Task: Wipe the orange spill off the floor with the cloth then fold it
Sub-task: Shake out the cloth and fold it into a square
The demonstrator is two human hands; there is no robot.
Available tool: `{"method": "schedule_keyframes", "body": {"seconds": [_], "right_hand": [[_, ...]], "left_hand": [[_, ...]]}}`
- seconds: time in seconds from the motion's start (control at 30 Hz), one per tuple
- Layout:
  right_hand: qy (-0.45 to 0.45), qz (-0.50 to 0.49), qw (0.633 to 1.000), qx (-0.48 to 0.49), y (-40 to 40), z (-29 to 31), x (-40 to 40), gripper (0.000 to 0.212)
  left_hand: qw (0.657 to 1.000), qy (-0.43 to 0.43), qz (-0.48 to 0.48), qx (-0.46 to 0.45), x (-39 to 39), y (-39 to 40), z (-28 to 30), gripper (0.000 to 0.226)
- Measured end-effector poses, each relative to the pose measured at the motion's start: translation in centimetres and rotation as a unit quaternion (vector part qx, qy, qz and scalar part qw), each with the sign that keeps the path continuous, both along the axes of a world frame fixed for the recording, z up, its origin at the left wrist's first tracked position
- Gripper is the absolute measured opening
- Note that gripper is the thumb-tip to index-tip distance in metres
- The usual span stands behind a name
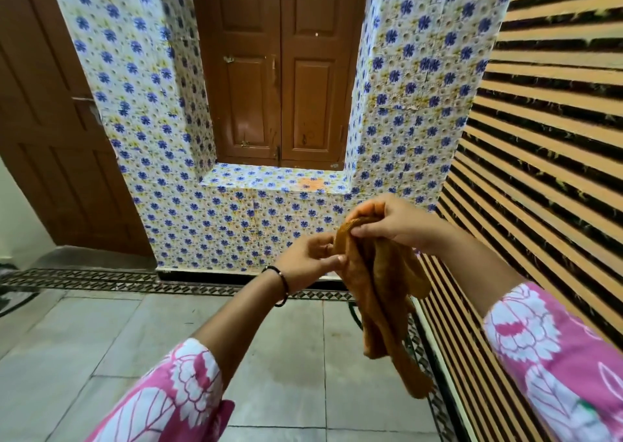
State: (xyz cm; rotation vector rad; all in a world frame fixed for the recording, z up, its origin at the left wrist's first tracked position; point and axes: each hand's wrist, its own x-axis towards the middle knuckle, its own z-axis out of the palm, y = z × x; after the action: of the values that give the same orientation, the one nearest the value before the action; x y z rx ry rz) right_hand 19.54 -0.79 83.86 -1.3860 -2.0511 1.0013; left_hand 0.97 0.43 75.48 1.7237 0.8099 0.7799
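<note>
An orange-brown cloth (pixel 379 293) hangs bunched in front of me, above the grey floor tiles (pixel 161 340). My right hand (pixel 387 222) grips its top edge from above. My left hand (pixel 310 259) pinches the same edge just below and to the left. The cloth's lower end dangles down toward the right wall. An orange stain (pixel 312 184) shows on the flowered window ledge (pixel 256 177) ahead. A faint damp patch (pixel 286 371) lies on the floor tile under my arms.
A flower-patterned wall (pixel 141 104) with a recessed brown wooden shutter (pixel 279 71) faces me. A brown door (pixel 43 121) stands at the left. A striped orange and black wall (pixel 546 138) runs along the right. A patterned border strip (pixel 101 283) crosses the floor.
</note>
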Motion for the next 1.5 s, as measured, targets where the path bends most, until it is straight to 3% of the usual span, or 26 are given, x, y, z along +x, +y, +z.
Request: {"method": "schedule_keyframes", "body": {"seconds": [0.1, 0.23, 0.3, 0.33, 0.37, 0.43, 0.5, 0.6, 0.73, 0.77, 0.83, 0.9, 0.97, 1.07, 1.17, 1.2, 1.27, 1.37, 1.43, 1.5], "right_hand": [[-0.158, -0.002, 0.986, 0.051, -1.2, 1.6, 1.0, 0.008], [-0.428, -0.049, 0.895, 0.118, -2.0, 2.3, 2.9, 0.022], [-0.501, -0.082, 0.847, 0.159, -2.1, 2.1, 4.2, 0.016], [-0.500, -0.106, 0.843, 0.167, -2.2, 1.9, 4.9, 0.011], [-0.481, -0.123, 0.852, 0.167, -2.4, 1.7, 5.3, 0.004], [-0.431, -0.145, 0.876, 0.162, -2.6, 0.5, 5.9, 0.017], [-0.304, -0.179, 0.925, 0.139, -2.7, -0.4, 6.2, 0.016], [-0.176, -0.259, 0.935, 0.166, -2.6, -0.1, 7.2, 0.012], [-0.180, -0.256, 0.915, 0.253, -2.5, 1.8, 7.4, 0.008], [-0.179, -0.262, 0.909, 0.268, -2.3, 2.1, 7.2, 0.007], [-0.169, -0.290, 0.898, 0.285, -2.1, 2.6, 7.4, 0.008], [-0.191, -0.295, 0.906, 0.236, -1.7, 2.9, 7.9, 0.005], [-0.206, -0.277, 0.929, 0.131, -1.4, 3.0, 8.7, 0.015], [-0.075, -0.274, 0.957, -0.052, -1.9, 3.2, 9.8, 0.020], [0.064, -0.278, 0.948, -0.144, -2.3, 2.9, 11.3, 0.015], [0.086, -0.277, 0.944, -0.160, -2.4, 2.7, 11.8, 0.018], [0.104, -0.260, 0.937, -0.208, -2.4, 1.9, 12.5, 0.021], [0.145, -0.264, 0.918, -0.259, -2.0, 0.2, 12.6, 0.021], [0.237, -0.321, 0.878, -0.264, -1.4, -1.5, 11.1, 0.015], [0.334, -0.342, 0.837, -0.268, -0.5, -3.4, 8.2, 0.013]], "left_hand": [[0.990, 0.094, 0.070, 0.084, -0.1, -0.1, -0.2, 0.011], [0.919, 0.292, 0.099, 0.245, -0.1, 0.4, 1.4, 0.008], [0.872, 0.392, 0.092, 0.279, 0.0, 0.9, 1.8, 0.014], [0.859, 0.415, 0.100, 0.282, 0.0, 0.9, 1.8, 0.014], [0.858, 0.415, 0.115, 0.280, -0.1, 0.9, 1.7, 0.016], [0.871, 0.376, 0.163, 0.270, -0.1, 0.7, 1.5, 0.019], [0.893, 0.320, 0.177, 0.261, -0.1, 0.5, 1.7, 0.022], [0.910, 0.339, 0.063, 0.229, -0.8, -0.1, 2.0, 0.040], [0.803, 0.513, 0.041, 0.302, -2.5, 0.2, 0.2, 0.032], [0.803, 0.514, 0.051, 0.297, -3.0, 0.3, -0.3, 0.026], [0.837, 0.480, 0.070, 0.255, -4.1, 0.1, -1.5, 0.015], [0.875, 0.433, 0.088, 0.198, -4.9, 0.0, -2.5, 0.017], [0.917, 0.371, 0.111, 0.094, -5.6, 0.3, -3.1, 0.023], [0.959, 0.241, 0.137, -0.060, -7.5, 0.5, -3.0, 0.037], [0.967, 0.222, 0.111, -0.064, -9.6, 0.0, -3.0, 0.035], [0.964, 0.232, 0.114, -0.062, -10.3, 0.1, -3.1, 0.025], [0.964, 0.208, 0.144, -0.077, -11.3, 0.6, -2.8, 0.026], [0.967, 0.060, 0.197, -0.153, -11.4, 1.2, -1.7, 0.021], [0.939, -0.029, 0.257, -0.227, -10.0, 1.8, -1.7, 0.022], [0.918, -0.060, 0.275, -0.280, -7.4, 1.9, -1.9, 0.021]]}}
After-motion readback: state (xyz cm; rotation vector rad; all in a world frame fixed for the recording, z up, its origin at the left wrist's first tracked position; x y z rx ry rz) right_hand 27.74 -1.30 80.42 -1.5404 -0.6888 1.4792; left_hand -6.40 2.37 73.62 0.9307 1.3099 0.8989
